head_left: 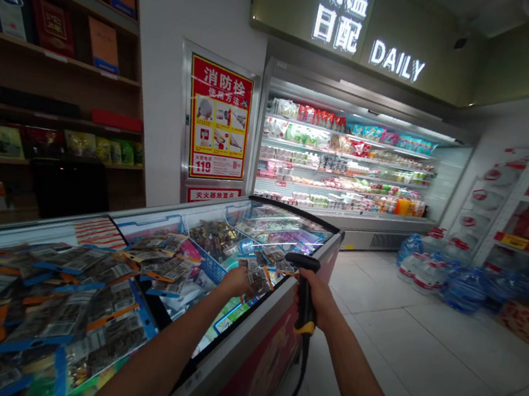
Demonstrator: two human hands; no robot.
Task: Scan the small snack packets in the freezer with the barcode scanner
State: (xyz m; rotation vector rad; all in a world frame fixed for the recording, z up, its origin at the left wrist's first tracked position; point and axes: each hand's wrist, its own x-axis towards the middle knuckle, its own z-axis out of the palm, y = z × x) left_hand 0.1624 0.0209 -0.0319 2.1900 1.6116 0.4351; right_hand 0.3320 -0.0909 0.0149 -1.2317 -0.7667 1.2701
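Observation:
My right hand (323,302) is wrapped round the grip of a black and yellow handheld barcode scanner (307,300), its head pointing left and its cable hanging down. My left hand (236,282) is closed on a flat snack packet (257,278) over the chest freezer, just left of the scanner. The packet shows dark contents and orange edging. Many similar packets (67,314) with blue and orange edges lie in a loose pile on the freezer's glass at the left. A smaller heap of packets (167,263) lies nearer my left hand.
The chest freezer (264,320) runs along my left, with goods under its glass. A lit refrigerated display (346,164) stands ahead. Bundled water bottles (467,286) sit on the tiled floor (400,356) at right, beside a white shelf rack (519,193). Wooden shelves (55,55) line the left.

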